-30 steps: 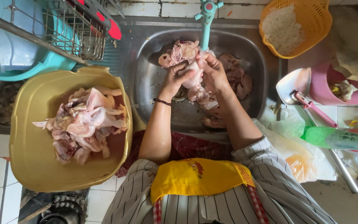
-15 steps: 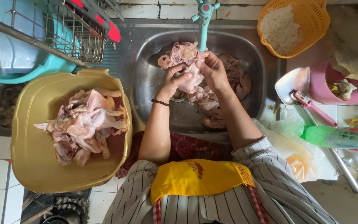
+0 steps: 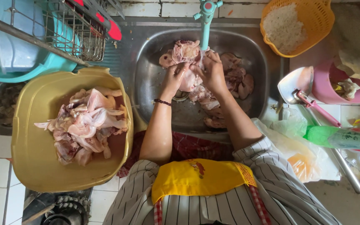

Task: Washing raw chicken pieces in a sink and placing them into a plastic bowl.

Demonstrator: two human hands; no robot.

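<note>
Both my hands are over the steel sink (image 3: 146,75), under the teal tap (image 3: 205,21). My left hand (image 3: 173,77) and my right hand (image 3: 210,71) grip the same raw chicken piece (image 3: 187,56), pale pink, held beneath the tap's spout. More raw chicken pieces (image 3: 234,79) lie in the sink to the right and below my hands. A dark bead bracelet (image 3: 162,102) circles my left wrist.
A yellow basin (image 3: 34,166) at the left holds several raw chicken pieces (image 3: 86,125). A wire rack (image 3: 69,29) over a teal tub sits top left. An orange basket of rice (image 3: 290,27), a pink bowl (image 3: 334,89), a metal scoop (image 3: 296,85) and plastic bags (image 3: 301,154) are at the right.
My hands have stayed under the tap and turned the chicken piece a little between them. Nothing else has moved.
</note>
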